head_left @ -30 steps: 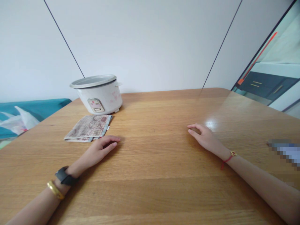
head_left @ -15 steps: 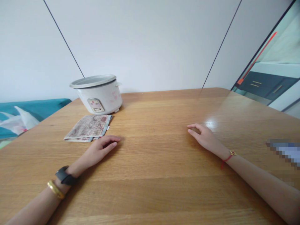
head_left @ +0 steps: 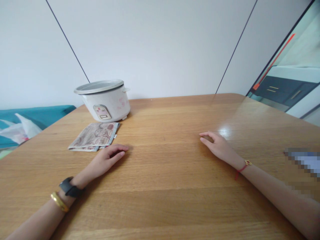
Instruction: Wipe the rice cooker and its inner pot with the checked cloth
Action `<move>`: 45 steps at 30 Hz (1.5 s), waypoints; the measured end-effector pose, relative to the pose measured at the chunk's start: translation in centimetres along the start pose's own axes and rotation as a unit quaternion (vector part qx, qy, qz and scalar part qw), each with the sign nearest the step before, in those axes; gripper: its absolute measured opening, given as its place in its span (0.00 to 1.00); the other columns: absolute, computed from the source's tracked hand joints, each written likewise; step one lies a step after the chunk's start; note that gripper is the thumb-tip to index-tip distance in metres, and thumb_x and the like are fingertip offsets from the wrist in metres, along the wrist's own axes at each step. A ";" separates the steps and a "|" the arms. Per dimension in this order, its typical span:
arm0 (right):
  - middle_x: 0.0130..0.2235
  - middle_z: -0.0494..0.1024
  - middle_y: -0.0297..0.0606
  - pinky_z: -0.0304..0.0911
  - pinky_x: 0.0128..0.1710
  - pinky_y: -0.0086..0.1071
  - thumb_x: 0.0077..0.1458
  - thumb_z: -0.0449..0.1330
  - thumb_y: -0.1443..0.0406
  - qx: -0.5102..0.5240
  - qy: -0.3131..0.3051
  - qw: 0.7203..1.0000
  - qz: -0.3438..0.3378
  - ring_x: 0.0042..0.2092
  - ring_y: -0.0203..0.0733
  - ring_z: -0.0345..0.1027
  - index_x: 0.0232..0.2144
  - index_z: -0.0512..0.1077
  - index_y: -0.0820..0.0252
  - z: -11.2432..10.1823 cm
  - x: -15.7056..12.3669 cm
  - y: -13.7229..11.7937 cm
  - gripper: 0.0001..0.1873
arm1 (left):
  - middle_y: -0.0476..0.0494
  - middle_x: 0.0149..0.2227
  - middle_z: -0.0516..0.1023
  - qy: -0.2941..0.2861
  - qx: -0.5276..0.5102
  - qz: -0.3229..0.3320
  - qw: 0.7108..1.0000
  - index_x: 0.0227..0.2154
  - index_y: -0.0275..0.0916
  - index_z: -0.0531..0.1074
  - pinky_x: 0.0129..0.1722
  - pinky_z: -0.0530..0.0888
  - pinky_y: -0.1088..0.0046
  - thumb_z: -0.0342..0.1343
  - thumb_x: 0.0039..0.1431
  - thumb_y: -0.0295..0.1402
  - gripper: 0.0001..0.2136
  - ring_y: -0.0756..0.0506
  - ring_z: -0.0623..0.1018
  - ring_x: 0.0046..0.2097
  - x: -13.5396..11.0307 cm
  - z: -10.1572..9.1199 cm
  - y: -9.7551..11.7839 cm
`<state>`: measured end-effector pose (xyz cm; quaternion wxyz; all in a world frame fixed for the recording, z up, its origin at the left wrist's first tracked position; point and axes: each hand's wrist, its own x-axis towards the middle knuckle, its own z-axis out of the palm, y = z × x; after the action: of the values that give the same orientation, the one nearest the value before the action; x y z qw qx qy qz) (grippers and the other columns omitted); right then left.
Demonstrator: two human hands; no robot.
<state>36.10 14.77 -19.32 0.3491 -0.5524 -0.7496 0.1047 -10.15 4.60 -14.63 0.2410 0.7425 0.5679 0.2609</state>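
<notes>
My left hand [head_left: 106, 160] rests on the wooden table [head_left: 160, 173], holding nothing, thumb and fingers apart. Just beyond it lies a folded patterned cloth [head_left: 93, 136] with a pale edge and a blue checked border. Behind the cloth stands a white rice cooker [head_left: 106, 103] with pink flowers and a front switch panel; it has no lid on, and its inside bottom is hidden from this angle. On the right side of the table my right hand [head_left: 218, 146] lies with loosely curved fingers, thumb apart from them, and nothing in its grasp.
A pale panelled wall [head_left: 160, 46] rises behind the table. At the left are a teal seat [head_left: 55, 113] and a white plastic bag [head_left: 23, 130]. A blurred-out object [head_left: 306, 161] lies at the right edge. Beyond a doorway, dark drawers [head_left: 282, 91] and a red-orange pole [head_left: 276, 60] show.
</notes>
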 end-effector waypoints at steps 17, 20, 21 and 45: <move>0.43 0.80 0.43 0.65 0.52 0.51 0.56 0.55 0.55 0.000 -0.006 1.000 -0.002 0.48 0.52 0.73 0.38 0.76 0.55 0.0 0.0 0.0 0.15 | 0.41 0.52 0.78 0.000 -0.004 0.000 1.000 0.46 0.43 0.76 0.59 0.69 0.59 0.53 0.63 0.47 0.17 0.40 0.76 0.55 0.1 0.0 -0.1; 0.43 0.80 0.43 0.65 0.52 0.51 0.56 0.55 0.54 -0.001 -0.005 1.000 -0.003 0.47 0.52 0.73 0.38 0.76 0.55 -0.1 0.0 -0.1 0.15 | 0.42 0.52 0.78 0.004 0.000 0.002 1.000 0.46 0.43 0.76 0.58 0.70 0.59 0.53 0.63 0.48 0.17 0.39 0.76 0.54 0.1 0.0 -0.3; 0.43 0.80 0.43 0.65 0.52 0.51 0.56 0.55 0.55 -0.001 -0.006 1.000 -0.004 0.47 0.52 0.73 0.38 0.76 0.55 -0.1 0.0 -0.1 0.15 | 0.42 0.52 0.79 0.004 0.001 0.002 1.000 0.46 0.43 0.76 0.58 0.70 0.60 0.53 0.63 0.48 0.17 0.40 0.76 0.54 0.1 0.1 -0.3; 0.44 0.80 0.42 0.64 0.53 0.51 0.57 0.55 0.55 -0.008 -0.007 1.000 -0.007 0.48 0.53 0.72 0.39 0.76 0.56 0.1 0.0 0.3 0.15 | 0.43 0.52 0.79 0.005 -0.001 0.004 1.000 0.46 0.43 0.76 0.59 0.70 0.60 0.53 0.63 0.47 0.16 0.40 0.77 0.53 0.0 0.0 -0.4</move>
<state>36.25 14.91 -19.61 0.3405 -0.5494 -0.7565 0.1002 -10.40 4.68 -14.92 0.2378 0.7435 0.5656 0.2662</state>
